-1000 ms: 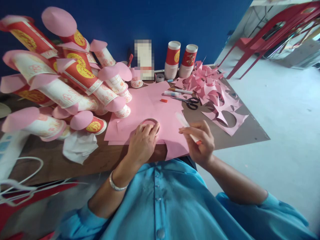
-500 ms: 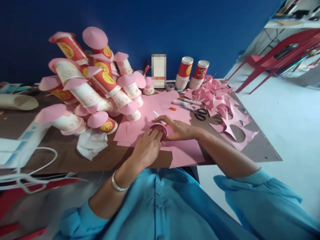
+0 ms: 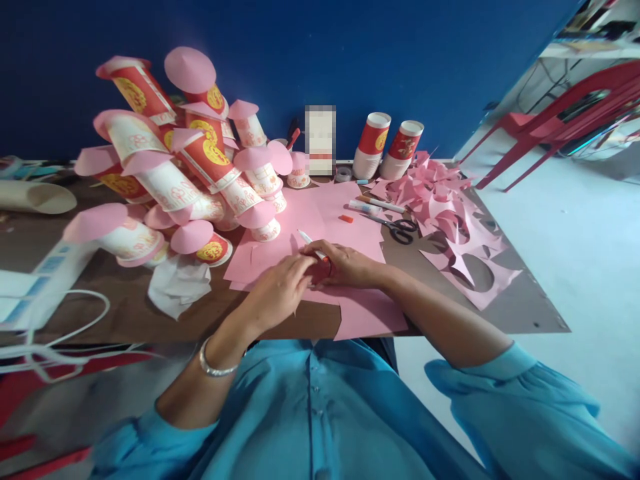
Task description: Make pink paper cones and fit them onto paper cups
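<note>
My right hand [image 3: 349,265] is closed, and a white pen with a red end [image 3: 305,237] sticks out from between its fingers. A dark red, round, dish-like piece [image 3: 324,268] shows between my two hands, mostly covered by fingers. My left hand [image 3: 281,288] curls its fingers over the near left side of this piece. Both hands are over sheets of pink paper [image 3: 345,200] on the brown table. Beyond my right hand lie a small red cap [image 3: 346,219], a white tube [image 3: 364,207] and black-handled scissors [image 3: 401,231].
Paper cups with pink cone tops [image 3: 210,160] are piled on the left. Two cup stacks [image 3: 373,143] stand by the blue wall. Pink cut-out scraps [image 3: 430,193] cover the right side. A crumpled white cloth [image 3: 180,287] and white cables [image 3: 60,353] lie at left.
My left hand has shifted left, its fingers moving from inside the red round piece to its edge. The piece has tilted and is more hidden. The pen has dipped slightly down and left.
</note>
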`<state>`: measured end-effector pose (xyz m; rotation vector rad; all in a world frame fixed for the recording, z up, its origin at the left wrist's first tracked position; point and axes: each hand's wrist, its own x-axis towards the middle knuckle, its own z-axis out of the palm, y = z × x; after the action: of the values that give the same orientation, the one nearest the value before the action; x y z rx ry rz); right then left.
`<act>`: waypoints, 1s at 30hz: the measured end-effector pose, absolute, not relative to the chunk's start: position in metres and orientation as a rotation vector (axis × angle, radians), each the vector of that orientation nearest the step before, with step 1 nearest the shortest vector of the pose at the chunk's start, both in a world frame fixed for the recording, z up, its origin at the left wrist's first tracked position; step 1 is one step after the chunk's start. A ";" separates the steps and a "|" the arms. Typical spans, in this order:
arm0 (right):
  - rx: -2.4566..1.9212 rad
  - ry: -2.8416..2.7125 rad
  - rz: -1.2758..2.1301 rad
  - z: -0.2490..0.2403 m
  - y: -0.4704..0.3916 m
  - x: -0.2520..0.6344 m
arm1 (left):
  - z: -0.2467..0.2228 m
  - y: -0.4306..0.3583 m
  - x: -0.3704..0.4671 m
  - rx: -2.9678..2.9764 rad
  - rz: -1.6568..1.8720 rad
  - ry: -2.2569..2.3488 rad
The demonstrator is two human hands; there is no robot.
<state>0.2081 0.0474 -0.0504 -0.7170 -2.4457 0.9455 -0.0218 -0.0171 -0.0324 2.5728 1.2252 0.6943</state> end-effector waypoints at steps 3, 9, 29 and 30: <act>-0.739 -2.450 0.917 -0.053 0.048 0.208 | -0.024 -0.006 -0.024 2.602 0.859 1.374; -0.811 -2.446 0.900 -0.055 0.048 0.208 | -0.022 0.019 -0.013 2.640 0.728 1.444; -0.704 -2.441 0.964 -0.051 0.046 0.212 | -0.017 0.002 -0.052 2.541 1.278 1.483; -0.722 -2.449 0.965 -0.051 0.046 0.212 | -0.017 -0.005 -0.056 2.465 1.352 1.480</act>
<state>0.2119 0.0463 -0.0509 -0.7220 -2.4494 0.9651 -0.0556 -0.0048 -0.0171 2.4652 1.4797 1.3519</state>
